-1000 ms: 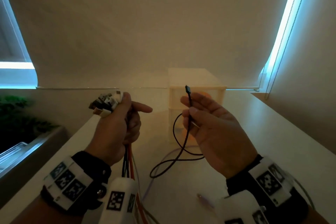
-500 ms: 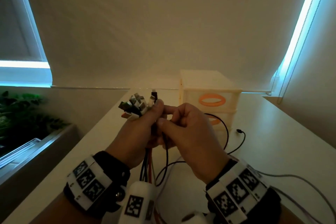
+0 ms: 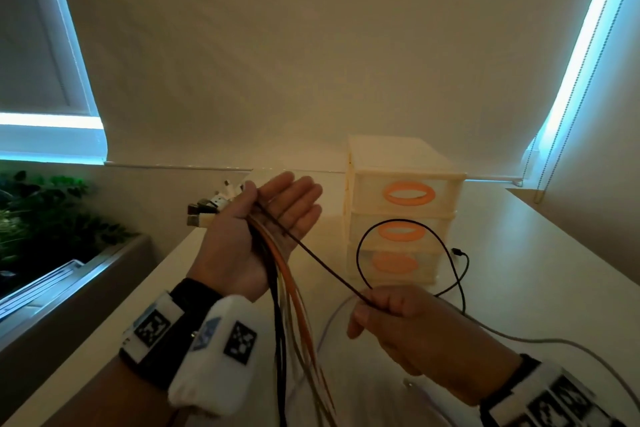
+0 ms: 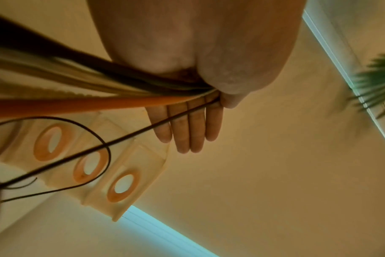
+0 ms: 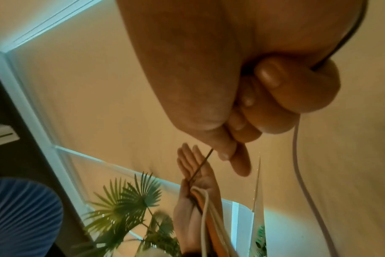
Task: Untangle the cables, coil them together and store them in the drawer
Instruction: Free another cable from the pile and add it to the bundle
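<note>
Two hands: we see both raised over the white table (image 3: 540, 274), each with a marker band at the wrist.
Hidden at left: the plugs (image 3: 211, 204) poke out past our left hand (image 3: 256, 232); they are small and dim, so we cannot tell their types.
Left hand: fingers straight and spread wide, palm up; our thumb presses the cable bundle (image 3: 294, 305) against the palm.
Bundle: orange, pale and black strands hang from that palm and run off the bottom edge, so their far ends are cut off.
Black cable (image 3: 322, 263): it runs taut from under the left thumb, across the palm, down to our right hand (image 3: 412, 329).
Right hand: curled round the black cable, thumb against the fingers; past the fist the cable loops up before the drawer unit (image 3: 405, 211) and its plug lies on the table.
Drawer unit: three drawers with orange oval handles, all closed, standing behind the right hand.
Grey cable (image 3: 554, 340): on the table at right.
Writing: the bands carry only square code patterns; we can read no words.
</note>
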`<state>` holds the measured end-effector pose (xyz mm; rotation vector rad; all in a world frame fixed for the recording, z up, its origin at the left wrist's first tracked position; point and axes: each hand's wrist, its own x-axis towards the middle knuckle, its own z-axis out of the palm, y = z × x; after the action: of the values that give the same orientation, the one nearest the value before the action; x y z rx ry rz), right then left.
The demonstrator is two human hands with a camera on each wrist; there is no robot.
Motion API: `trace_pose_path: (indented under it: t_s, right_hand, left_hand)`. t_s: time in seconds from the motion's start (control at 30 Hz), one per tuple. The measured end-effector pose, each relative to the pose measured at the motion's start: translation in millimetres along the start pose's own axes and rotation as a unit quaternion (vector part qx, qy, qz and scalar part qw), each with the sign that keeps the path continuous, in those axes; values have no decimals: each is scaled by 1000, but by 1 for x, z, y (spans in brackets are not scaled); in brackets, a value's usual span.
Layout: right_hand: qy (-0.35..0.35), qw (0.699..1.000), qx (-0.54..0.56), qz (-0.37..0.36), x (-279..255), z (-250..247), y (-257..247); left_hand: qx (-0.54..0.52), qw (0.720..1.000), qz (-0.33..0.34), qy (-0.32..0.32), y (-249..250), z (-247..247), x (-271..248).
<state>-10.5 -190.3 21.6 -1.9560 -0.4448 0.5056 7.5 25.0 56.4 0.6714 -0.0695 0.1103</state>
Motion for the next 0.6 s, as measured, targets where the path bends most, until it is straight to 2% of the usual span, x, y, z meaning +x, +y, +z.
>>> trace_pose_path:
  t_s: [0.1,0.3,0.37,0.43,0.47,0.5,0.6]
  right_hand:
    - [-27,993,110,39,-2,-12,6]
    - [-34,968,247,33,6,-26,14]
    - [-64,941,331,6,7,-37,15]
    - [-103,902,418,-28,5,-50,12]
    - [-103,896,431,-33,3,-53,9]
    - [-82,902,423,-25,3,-53,7]
    - [45,930,364,17,9,-41,3]
  left_hand:
    - [-52,999,13,11,7,0,-2]
    - [-54,998,-22,-5,5,2,-9]
    - [-43,998,-35,-10,3,2,-10]
    - [-37,998,-46,-18,1,3,-12]
    - [-35,998,-52,-26,0,4,-13]
    - [-33,997,-58,-37,-1,5,-14]
    - [-9,995,-75,-69,-4,5,-15]
